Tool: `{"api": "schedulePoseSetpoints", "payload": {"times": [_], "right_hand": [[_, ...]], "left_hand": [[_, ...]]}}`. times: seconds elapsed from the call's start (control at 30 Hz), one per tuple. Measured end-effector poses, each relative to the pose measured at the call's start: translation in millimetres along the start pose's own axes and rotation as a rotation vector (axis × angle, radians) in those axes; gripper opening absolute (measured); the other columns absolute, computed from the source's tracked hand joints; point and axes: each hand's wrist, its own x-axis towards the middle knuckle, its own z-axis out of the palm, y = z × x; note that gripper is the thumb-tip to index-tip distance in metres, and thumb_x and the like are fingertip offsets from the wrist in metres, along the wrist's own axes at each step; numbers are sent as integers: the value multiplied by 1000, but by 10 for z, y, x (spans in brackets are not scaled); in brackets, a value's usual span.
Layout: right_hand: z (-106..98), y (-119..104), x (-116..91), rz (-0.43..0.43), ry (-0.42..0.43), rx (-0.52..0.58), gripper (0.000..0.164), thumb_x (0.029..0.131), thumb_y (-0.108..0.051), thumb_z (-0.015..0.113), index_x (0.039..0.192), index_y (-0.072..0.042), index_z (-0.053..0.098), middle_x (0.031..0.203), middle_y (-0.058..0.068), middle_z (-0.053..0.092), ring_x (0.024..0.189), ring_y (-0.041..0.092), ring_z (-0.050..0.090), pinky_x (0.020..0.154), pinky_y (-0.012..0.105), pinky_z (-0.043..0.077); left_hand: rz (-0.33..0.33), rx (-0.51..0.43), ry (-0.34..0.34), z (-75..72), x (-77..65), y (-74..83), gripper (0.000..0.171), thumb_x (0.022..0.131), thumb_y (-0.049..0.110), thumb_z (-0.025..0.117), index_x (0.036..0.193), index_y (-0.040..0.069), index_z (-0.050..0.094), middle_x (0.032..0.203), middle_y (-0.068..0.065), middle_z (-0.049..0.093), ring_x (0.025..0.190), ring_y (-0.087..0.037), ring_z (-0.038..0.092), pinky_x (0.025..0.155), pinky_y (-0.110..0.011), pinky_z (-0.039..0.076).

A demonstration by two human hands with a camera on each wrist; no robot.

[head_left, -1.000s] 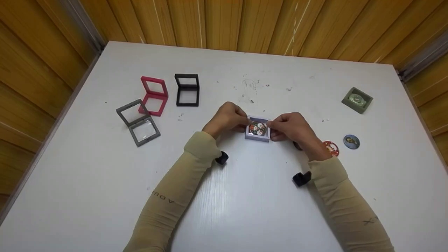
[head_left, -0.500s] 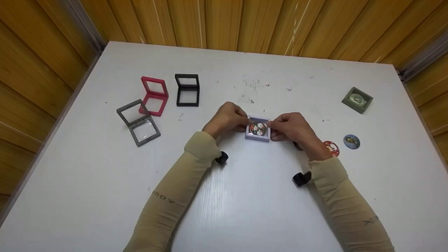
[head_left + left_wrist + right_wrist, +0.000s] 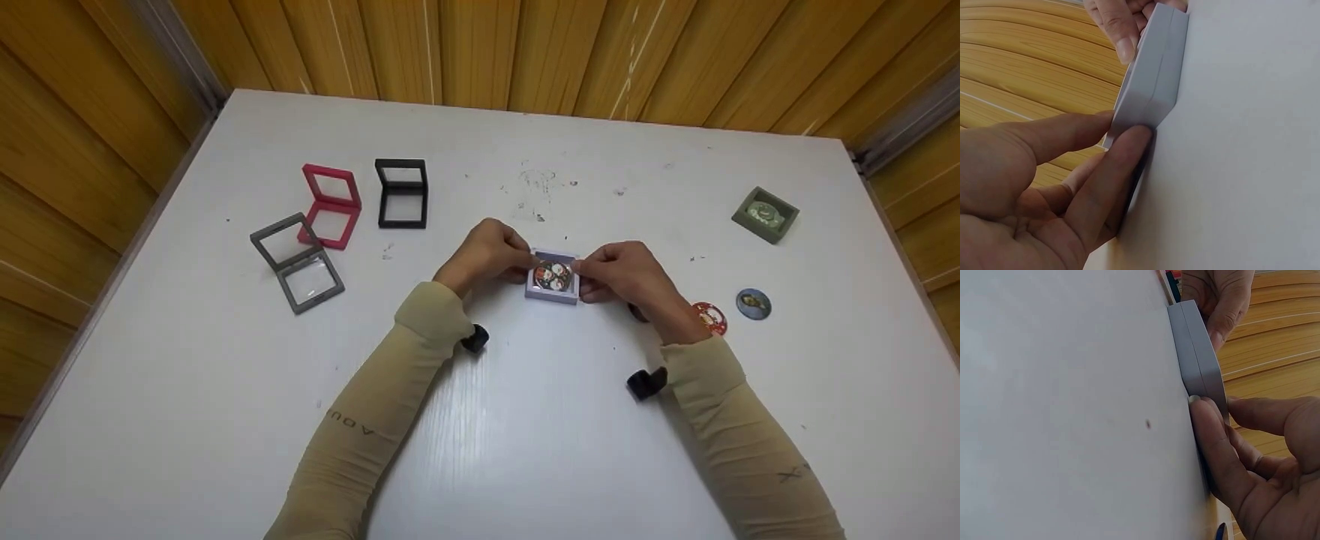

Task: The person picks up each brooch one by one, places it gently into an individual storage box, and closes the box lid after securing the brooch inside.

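A small pale lilac display frame (image 3: 551,298) lies on the white table between both hands, its two halves closed together. Through its clear window shows a round badge (image 3: 553,276) with a dark, red and white picture. My left hand (image 3: 487,253) pinches the frame's left side, thumb on the upper face and fingers along the edge. On the opposite side my right hand (image 3: 628,271) pinches it the same way. In the left wrist view a thin seam runs along the side of the lilac frame (image 3: 1154,67); the right wrist view shows the seam too.
Farther left on the table (image 3: 187,360) stand open frames: grey (image 3: 310,281), red (image 3: 330,223) and black (image 3: 403,206). To the right lie a red badge (image 3: 710,318), partly behind the right wrist, and a blue badge (image 3: 754,304). A green frame (image 3: 765,215) holding a badge sits beyond them.
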Motion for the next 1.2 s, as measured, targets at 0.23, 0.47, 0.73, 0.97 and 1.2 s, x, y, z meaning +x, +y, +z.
{"api": "schedulePoseSetpoints", "payload": {"times": [0.23,0.47,0.73,0.97,1.2], "right_hand": [[3,11,-3,9,6,3,30,101,-16,74,112,11,68,80,8,73,71,12,73,70,27,62],[23,17,-13,-12,20,36,25,100,-13,72,107,11,67,79,8,72,69,12,72,68,26,62],[57,-8,-19,-28,37,50,17,96,-7,68,102,9,66,80,9,71,67,13,71,66,26,62],[59,-25,-20,-24,44,53,17,96,-7,67,102,8,64,80,9,71,67,13,70,66,27,62],[88,-46,-19,-26,67,-9,16,95,-8,64,99,7,65,82,10,70,65,13,70,65,27,62]], "left_hand": [[5,-18,-1,8,7,-21,13,91,2,83,101,-3,76,99,-10,75,73,-13,73,74,-25,61],[41,-34,-14,2,-11,-31,11,92,1,80,100,-5,76,105,-11,74,79,-17,76,75,-28,62],[44,-42,-26,-10,-10,-19,13,92,0,80,102,-6,75,105,-12,73,80,-18,76,76,-28,62],[40,-64,-30,-18,-5,-15,12,92,0,81,100,-5,73,99,-11,74,78,-16,73,75,-28,62],[38,-18,-13,-17,-12,-12,11,91,2,82,98,-2,75,100,-9,74,76,-12,72,74,-26,61]]}}
